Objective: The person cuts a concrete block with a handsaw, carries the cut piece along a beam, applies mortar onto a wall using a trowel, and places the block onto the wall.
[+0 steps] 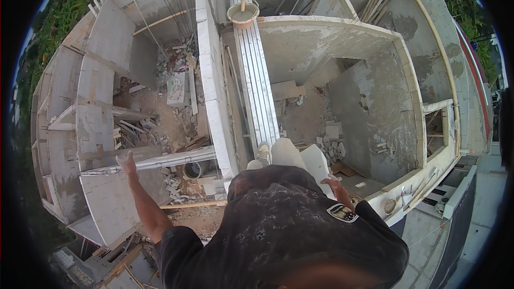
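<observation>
My left arm reaches out to the left, and my left hand (pixel 128 165) is open in the air, its fingers stretched and nothing in them. My right hand (pixel 338 189) is down by my right hip with its fingers bent round the edge of a white building block (pixel 316 164). The block leans beside my right leg, and my body hides its lower part. One shoe (pixel 263 152) shows on a ribbed metal walkway plank (pixel 259 83) running ahead of me. Farther along it stands a bucket (pixel 242 23) of grey mortar with a tool handle sticking up.
A white block wall (pixel 210 83) rises just left of the plank. Deep rooms lie on both sides, with rubble (pixel 333 140) on the right floor and scrap timber (pixel 136 131) on the left. A beam (pixel 176 159) spans the left room. A round bowl (pixel 390 206) sits on the right-hand wall.
</observation>
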The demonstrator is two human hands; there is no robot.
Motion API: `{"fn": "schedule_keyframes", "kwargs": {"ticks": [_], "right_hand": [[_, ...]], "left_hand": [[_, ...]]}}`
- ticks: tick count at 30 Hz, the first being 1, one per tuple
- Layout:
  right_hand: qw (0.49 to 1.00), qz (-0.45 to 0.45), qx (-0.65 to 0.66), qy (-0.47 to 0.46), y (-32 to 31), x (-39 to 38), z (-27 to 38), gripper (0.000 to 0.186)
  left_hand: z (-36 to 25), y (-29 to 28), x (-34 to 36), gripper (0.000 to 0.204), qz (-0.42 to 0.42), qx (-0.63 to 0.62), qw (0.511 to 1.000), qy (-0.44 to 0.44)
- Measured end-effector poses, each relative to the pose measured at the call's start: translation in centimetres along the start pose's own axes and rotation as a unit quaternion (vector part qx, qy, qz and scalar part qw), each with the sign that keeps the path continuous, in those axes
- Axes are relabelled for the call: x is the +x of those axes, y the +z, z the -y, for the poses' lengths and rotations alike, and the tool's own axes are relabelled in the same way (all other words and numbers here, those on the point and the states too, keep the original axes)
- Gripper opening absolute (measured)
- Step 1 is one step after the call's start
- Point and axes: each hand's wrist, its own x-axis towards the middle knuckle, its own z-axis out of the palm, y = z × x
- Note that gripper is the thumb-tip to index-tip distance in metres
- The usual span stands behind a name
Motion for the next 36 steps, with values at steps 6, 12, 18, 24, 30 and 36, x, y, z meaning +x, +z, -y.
{"fn": "schedule_keyframes", "kwargs": {"ticks": [6,12,18,24,30,36], "right_hand": [[0.997,-0.013,-0.069,-0.011,3.6,6.9,11.4,0.087],[0.934,0.086,-0.307,-0.160,3.4,15.8,17.7,0.079],[0.934,0.102,-0.301,-0.160,3.6,18.9,25.4,0.079],[0.933,0.100,-0.305,-0.162,4.4,20.4,35.6,0.080],[0.927,0.096,-0.314,-0.179,4.3,23.4,44.5,0.080],[0.919,0.100,-0.321,-0.207,16.1,30.8,58.2,0.080]], "left_hand": [[-12.9,9.7,3.6,0.096,0.049,-0.052,0.995,0.064],[-26.2,17.6,9.7,0.093,0.061,-0.052,0.990,0.113],[-34.3,22.1,17.8,0.090,0.020,0.058,0.996,0.066],[-36.6,31.7,24.7,0.091,0.016,0.061,0.997,0.051],[-40.4,39.5,31.0,0.090,0.037,0.101,0.994,0.012],[-43.0,46.2,39.8,0.092,0.009,0.108,0.994,-0.023]]}}
